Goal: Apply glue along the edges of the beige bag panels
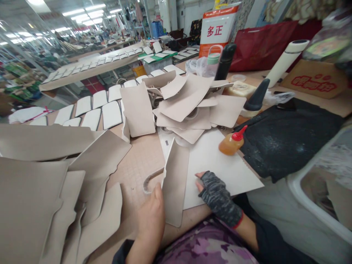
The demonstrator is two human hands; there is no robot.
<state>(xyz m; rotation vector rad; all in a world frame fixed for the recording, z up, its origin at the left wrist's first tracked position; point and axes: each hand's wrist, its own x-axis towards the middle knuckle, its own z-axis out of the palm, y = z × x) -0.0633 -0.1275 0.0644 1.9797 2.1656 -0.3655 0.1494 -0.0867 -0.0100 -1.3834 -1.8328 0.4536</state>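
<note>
My left hand [152,212] pinches the edge of a beige folded panel [176,187] of leather-like sheet, which stands partly open with one flap raised. A curved strap-like loop [150,179] sticks out on its left side. My right hand [217,194], in a dark grey fingerless glove, is over a white sheet [211,157]; its visible fingertips are apart, with nothing seen between them. Beyond it sits a squeeze bottle [230,145] with amber liquid and a red nozzle. Similar beige pieces [189,95] lie in a loose heap behind the panel.
Large beige panels [30,194] are stacked at the left. Rows of pale dark-edged pieces [92,119] lie further back. At right are a black cloth [288,135], a dark cone-shaped object [258,96], a white flask [287,62], an orange-white can [218,31] and a white-rimmed bin [299,194].
</note>
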